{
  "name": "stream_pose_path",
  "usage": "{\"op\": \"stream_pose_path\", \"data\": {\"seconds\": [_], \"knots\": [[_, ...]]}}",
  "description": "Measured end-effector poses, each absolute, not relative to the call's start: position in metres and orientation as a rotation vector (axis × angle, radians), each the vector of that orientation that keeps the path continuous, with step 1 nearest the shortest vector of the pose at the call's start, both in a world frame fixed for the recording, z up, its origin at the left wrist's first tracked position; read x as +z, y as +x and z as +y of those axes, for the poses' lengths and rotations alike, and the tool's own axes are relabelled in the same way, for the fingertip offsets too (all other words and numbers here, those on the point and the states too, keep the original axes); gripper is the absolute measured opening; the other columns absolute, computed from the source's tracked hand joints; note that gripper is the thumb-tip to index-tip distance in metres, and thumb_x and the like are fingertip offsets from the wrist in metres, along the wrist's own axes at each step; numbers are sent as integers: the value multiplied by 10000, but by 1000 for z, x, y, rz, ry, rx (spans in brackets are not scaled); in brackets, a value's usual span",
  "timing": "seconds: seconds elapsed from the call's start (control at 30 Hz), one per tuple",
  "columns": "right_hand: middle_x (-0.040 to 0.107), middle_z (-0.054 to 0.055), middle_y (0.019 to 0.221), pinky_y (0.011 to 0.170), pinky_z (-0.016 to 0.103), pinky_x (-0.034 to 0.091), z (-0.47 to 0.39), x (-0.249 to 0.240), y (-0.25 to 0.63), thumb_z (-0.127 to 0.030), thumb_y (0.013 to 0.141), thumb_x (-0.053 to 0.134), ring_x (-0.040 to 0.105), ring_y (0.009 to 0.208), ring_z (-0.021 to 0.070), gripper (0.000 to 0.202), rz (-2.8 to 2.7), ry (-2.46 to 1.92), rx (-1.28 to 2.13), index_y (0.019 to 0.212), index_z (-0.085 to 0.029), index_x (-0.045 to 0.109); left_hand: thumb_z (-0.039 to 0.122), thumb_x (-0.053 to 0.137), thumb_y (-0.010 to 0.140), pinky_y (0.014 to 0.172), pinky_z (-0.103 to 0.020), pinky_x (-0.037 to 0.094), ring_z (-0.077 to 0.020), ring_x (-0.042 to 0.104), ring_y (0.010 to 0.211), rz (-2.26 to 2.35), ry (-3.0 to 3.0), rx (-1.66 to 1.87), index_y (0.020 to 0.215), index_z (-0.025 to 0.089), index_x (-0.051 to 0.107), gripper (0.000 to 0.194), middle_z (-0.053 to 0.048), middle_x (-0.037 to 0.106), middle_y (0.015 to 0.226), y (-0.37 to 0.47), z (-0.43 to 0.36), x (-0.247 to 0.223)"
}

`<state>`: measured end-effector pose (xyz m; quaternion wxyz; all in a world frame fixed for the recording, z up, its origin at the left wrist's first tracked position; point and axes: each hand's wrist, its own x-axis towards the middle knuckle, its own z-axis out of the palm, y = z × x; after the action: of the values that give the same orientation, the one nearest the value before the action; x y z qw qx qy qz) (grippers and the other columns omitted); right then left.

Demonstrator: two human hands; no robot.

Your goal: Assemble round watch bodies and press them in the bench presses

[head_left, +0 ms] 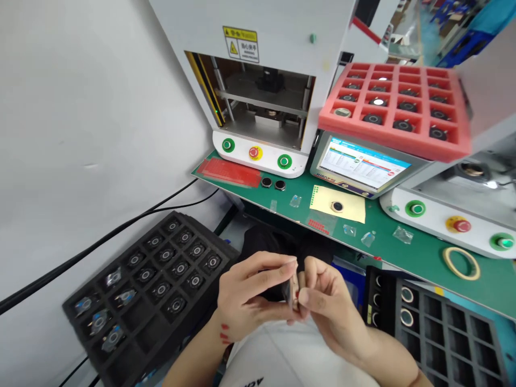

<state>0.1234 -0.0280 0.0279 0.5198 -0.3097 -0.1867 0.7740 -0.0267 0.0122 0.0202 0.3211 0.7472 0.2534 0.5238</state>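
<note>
Above my lap, my left hand [253, 290] is closed around the edges of a small watch case [293, 293], turned almost edge-on, with a pale pinkish-gold side. Fingers of my right hand [332, 303] are pinched against its near edge, where a tiny spot of red shows. Most of the case is hidden behind the fingers. Short red strips [224, 333] stick to my left wrist.
At left, a black foam tray [151, 328] carries several watch cases. A pink foam tray [395, 141] rests above a screen [363, 164]. Between two presses, the green bench [427, 258] bears red sticker sheets [229, 173], a yellow card [355, 207] and a tape roll [461, 263].
</note>
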Motion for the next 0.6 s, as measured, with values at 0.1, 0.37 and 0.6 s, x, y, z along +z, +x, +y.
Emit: {"op": "stream_pose_path", "data": {"seconds": [0.1, 0.37, 0.6], "knots": [[639, -41, 558, 445, 208, 452, -25, 26, 127, -320, 698, 819, 569, 441, 105, 374, -470, -713, 1853, 729, -205, 465, 260, 903, 561, 742, -256, 596, -191, 717, 826, 684, 1637, 1323, 1196, 258, 654, 682, -72, 741, 1012, -26, 15, 12], [607, -33, 618, 597, 225, 442, -21, 20, 147, -316, 834, 668, 548, 593, 110, 196, -549, -825, 1365, 761, -207, 523, 458, 636, 858, 524, -207, 550, -151, 683, 620, 710, 693, 1012, 954, 131, 632, 340, -105, 740, 844, -16, 25, 9], [601, -23, 631, 610, 276, 421, -26, 11, 144, -292, 833, 667, 539, 608, 142, 157, -647, -911, 1230, 763, -219, 547, 423, 583, 898, 363, -159, 444, -75, 564, 462, 671, 664, 940, 953, 155, 619, 276, -28, 660, 800, -6, 12, 12]]}}
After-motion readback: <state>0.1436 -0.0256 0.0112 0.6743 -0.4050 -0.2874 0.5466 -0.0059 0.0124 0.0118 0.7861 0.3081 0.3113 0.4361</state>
